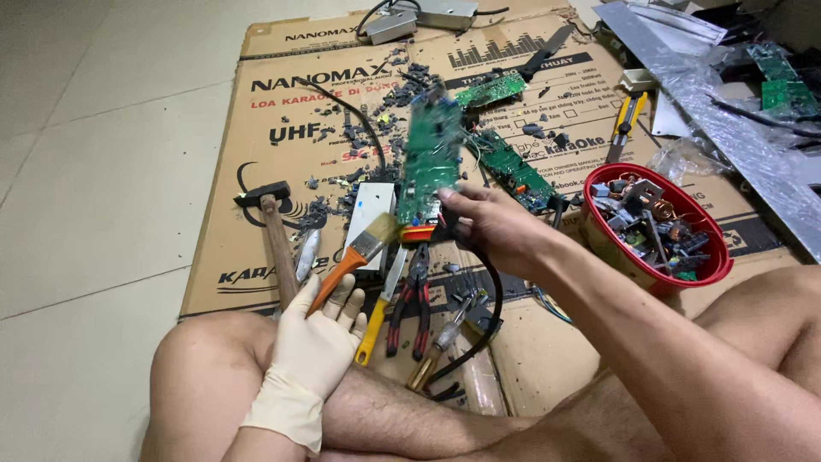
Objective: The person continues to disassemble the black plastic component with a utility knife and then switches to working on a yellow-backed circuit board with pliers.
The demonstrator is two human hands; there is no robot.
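Down on the floor, a person sits cross-legged before a flattened cardboard box (256, 257) strewn with dark broken bits. Their gloved left hand (318, 334) rests on the near left knee, fingers curled around the orange handle of a paintbrush (357, 255), whose pale bristles point up and to the right. Their bare right hand (489, 224) is raised above the cardboard, fingers pinching the lower edge of a long green circuit board (428, 158); that board stands nearly upright in the air, blurred, just right of the brush. Under the hands lie red-handled pliers (412, 299), a yellow-handled tool (376, 318) just left of them and a soldering iron (440, 338) to their right, with a black cable looping past. A hammer (272, 229) lies at the left of the cardboard, beside a white rectangular block (368, 218). More green boards (513, 167) lie farther off, and a red bowl (717, 272) filled with salvaged components sits at the right. A yellow utility knife (626, 120) lies beyond the bowl.
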